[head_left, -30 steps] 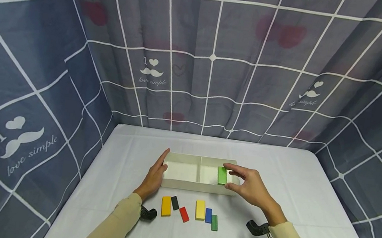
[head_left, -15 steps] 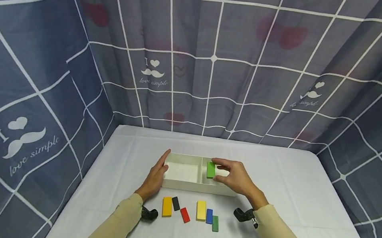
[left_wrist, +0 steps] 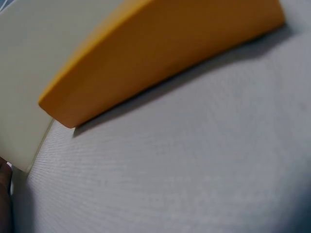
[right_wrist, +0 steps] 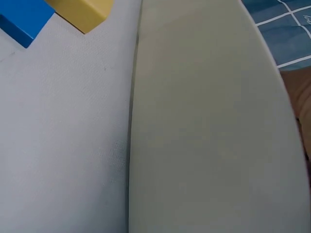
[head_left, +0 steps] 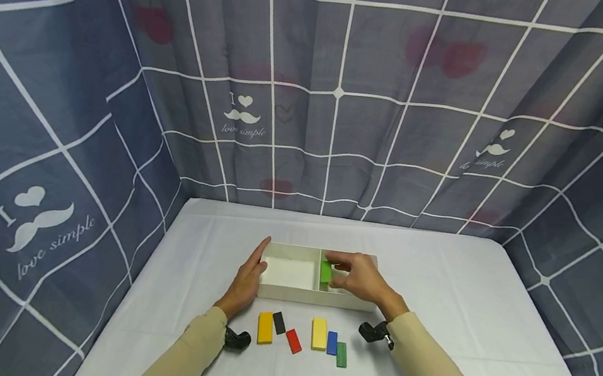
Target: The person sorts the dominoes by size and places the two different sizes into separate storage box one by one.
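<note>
A light green block (head_left: pixel 326 272) is low inside the right compartment of a cream two-part box (head_left: pixel 287 293), close beside the divider. My right hand (head_left: pixel 363 277) pinches this block between thumb and fingers, reaching in over the box's front wall. At the box's left end, my left hand (head_left: pixel 245 281) rests against the outer wall with fingers fairly straight. In the right wrist view the front wall (right_wrist: pixel 209 126) fills most of the picture, hiding the block. Only a sliver of the left hand (left_wrist: pixel 5 194) shows in the left wrist view.
In front of the box lie an orange-yellow block (head_left: pixel 265 328), a black one (head_left: pixel 279 323), a red one (head_left: pixel 293 341), a pale yellow one (head_left: pixel 319 334), a blue one (head_left: pixel 332 343) and a dark green one (head_left: pixel 342 355). A white cloth (head_left: pixel 438 276) covers the table; grey checked curtains surround it.
My right hand has carried the light green block left across the right compartment to the divider and lowered it into the box. The left hand has stayed at the box's left end.
</note>
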The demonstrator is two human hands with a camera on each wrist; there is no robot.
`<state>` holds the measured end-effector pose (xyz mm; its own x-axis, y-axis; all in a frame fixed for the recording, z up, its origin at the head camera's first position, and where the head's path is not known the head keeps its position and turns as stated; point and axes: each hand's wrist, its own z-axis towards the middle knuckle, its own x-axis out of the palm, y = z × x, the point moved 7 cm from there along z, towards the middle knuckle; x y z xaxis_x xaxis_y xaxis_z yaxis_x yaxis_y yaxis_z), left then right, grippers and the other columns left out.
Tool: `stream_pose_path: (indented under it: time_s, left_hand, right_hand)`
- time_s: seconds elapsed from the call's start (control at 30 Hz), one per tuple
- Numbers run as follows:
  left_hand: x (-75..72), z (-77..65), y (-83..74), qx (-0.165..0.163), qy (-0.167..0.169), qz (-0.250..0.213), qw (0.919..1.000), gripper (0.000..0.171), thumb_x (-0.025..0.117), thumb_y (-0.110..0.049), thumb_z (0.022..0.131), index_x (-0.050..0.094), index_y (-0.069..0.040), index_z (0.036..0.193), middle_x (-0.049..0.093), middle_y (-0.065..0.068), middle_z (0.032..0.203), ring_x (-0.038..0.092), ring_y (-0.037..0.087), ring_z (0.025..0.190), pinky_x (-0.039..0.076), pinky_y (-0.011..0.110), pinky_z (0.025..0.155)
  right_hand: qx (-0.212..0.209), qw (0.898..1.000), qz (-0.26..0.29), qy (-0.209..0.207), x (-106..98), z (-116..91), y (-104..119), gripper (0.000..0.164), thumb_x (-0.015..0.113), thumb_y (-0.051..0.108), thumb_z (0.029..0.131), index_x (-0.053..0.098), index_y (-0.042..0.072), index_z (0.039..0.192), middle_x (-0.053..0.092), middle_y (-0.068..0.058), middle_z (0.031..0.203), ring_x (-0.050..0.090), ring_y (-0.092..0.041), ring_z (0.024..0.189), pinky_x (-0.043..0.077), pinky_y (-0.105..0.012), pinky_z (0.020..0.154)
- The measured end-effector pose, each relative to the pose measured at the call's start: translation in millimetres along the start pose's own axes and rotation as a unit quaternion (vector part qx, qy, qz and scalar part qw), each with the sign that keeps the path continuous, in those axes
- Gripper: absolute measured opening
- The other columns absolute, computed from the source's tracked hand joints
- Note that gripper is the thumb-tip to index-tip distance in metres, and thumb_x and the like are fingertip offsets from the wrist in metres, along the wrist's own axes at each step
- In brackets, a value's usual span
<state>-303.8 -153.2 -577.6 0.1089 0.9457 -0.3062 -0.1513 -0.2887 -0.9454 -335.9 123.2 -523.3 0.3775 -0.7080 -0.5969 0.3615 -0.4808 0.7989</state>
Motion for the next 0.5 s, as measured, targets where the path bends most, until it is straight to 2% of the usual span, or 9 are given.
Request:
stream_pose_path:
  time_s: [0.2, 0.4, 0.5]
  left_hand:
    - [0.4, 0.2, -0.4, -0.003, -0.001, 0.001, 1.0, 0.062, 0.03, -0.019, 0.117, 0.018, -0.028, 0.178, 0.018, -0.001, 0.185, 0.017, 0.03, 0.171, 0.01, 0.061, 0.139]
    - [-0.3, -0.2, -0.6, -0.005, -0.002, 0.001, 1.0, 0.062, 0.03, -0.019, 0.118, 0.018, -0.027, 0.178, 0.018, -0.001, 0.185, 0.016, 0.03, 0.171, 0.009, 0.062, 0.139]
    - [0.0, -1.0, -2.0, -0.005, -0.001, 0.0, 1.0, 0.062, 0.031, -0.019, 0.118, 0.018, -0.03, 0.178, 0.018, -0.003, 0.185, 0.016, 0.029, 0.171, 0.01, 0.061, 0.139]
  right_hand:
    - [-0.003, 1.0, -0.025, 0.014, 5.1, 4.8, -2.1, 0.069, 0.091, 0.001, 0.083, 0.067, 0.0, 0.148, 0.07, -0.019, 0.147, 0.073, -0.035, 0.13, 0.061, -0.045, 0.109]
    - [-0.009, 0.997, -0.075, 0.028, 9.3, 11.2, -2.8, 0.069, 0.093, 0.003, 0.081, 0.069, 0.0, 0.145, 0.073, -0.016, 0.144, 0.074, -0.03, 0.127, 0.061, -0.045, 0.109]
    - [-0.002, 0.995, -0.097, 0.034, 11.5, 14.6, -4.1, 0.069, 0.094, 0.004, 0.081, 0.069, 0.001, 0.145, 0.073, -0.014, 0.143, 0.074, -0.026, 0.125, 0.061, -0.044, 0.109]
